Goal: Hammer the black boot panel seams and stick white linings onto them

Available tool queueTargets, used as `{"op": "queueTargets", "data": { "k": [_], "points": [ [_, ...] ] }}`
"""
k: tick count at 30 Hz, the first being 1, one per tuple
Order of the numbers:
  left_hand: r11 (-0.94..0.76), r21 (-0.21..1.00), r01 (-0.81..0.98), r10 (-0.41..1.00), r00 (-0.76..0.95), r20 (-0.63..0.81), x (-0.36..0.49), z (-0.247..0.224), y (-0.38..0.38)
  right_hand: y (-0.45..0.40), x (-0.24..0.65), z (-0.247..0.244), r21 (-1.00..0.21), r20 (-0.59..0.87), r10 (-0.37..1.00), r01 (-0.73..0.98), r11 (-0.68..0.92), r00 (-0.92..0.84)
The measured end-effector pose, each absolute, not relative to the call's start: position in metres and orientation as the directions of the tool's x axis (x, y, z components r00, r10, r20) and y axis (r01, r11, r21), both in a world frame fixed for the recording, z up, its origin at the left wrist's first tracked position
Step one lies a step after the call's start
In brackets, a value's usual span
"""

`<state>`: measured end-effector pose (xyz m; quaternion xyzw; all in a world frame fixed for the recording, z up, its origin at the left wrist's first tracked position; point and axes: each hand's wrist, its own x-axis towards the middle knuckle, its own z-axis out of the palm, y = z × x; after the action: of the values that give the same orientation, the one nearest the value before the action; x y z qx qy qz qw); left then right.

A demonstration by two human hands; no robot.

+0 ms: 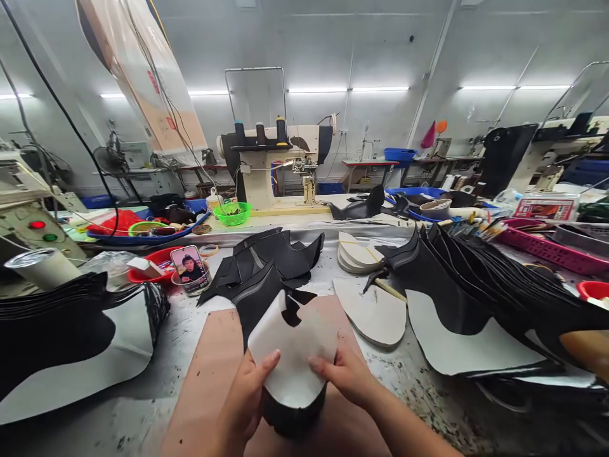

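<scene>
White-backed piece [295,346], seemingly unfinished, lower centre
Your left hand [248,384] and right hand [349,374] clamp fingers on it; right-side stack [447,289]: doneness unclear.

On my left, a phone [188,265] stands upright, its screen showing a person, just beside a red tray [148,274]. Behind them, a blue tray [143,240] carries a red bundle [117,221], with a bright green basket [234,219] to its right. At the far left I see a red light [37,225] glowing. Straight ahead, a cream sewing machine [264,171] bears three dark spools [261,135]. On my right lies a pink basket [554,251]. Farther back, a fan [104,160] stands at left, and white tube lights [318,90] line the grey wall [380,44].
</scene>
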<state>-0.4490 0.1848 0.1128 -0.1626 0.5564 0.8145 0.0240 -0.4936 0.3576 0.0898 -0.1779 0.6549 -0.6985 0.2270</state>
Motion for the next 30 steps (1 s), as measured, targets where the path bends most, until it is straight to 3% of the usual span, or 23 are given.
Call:
{"op": "queueTargets", "data": {
  "k": [2,4,7,17,30],
  "points": [
    [-0.246,0.943,-0.224,-0.227,-0.932,-0.281,-0.447,0.099,0.168,0.354,-0.492,0.079,-0.983,-0.168,-0.592,0.093,0.155,-0.788],
    [-0.076,0.967,-0.242,-0.263,-0.931,-0.254,-0.451,0.088,0.149,0.355,-0.491,0.069,-0.919,-0.279,-0.527,0.065,0.388,-0.803],
    [0.113,0.952,-0.284,-0.257,-0.934,-0.248,-0.463,0.076,0.122,0.356,-0.490,0.061,-0.838,-0.323,-0.455,0.028,0.545,-0.830],
    [0.594,0.775,-0.218,-0.187,-0.974,-0.130,-0.506,0.059,0.073,0.350,-0.490,0.069,-0.784,-0.331,-0.434,-0.012,0.621,-0.838],
    [0.868,0.451,-0.207,-0.190,-0.978,-0.083,-0.503,0.055,0.081,0.348,-0.489,0.063,-0.779,-0.315,-0.446,-0.040,0.626,-0.838]
  ]
}}
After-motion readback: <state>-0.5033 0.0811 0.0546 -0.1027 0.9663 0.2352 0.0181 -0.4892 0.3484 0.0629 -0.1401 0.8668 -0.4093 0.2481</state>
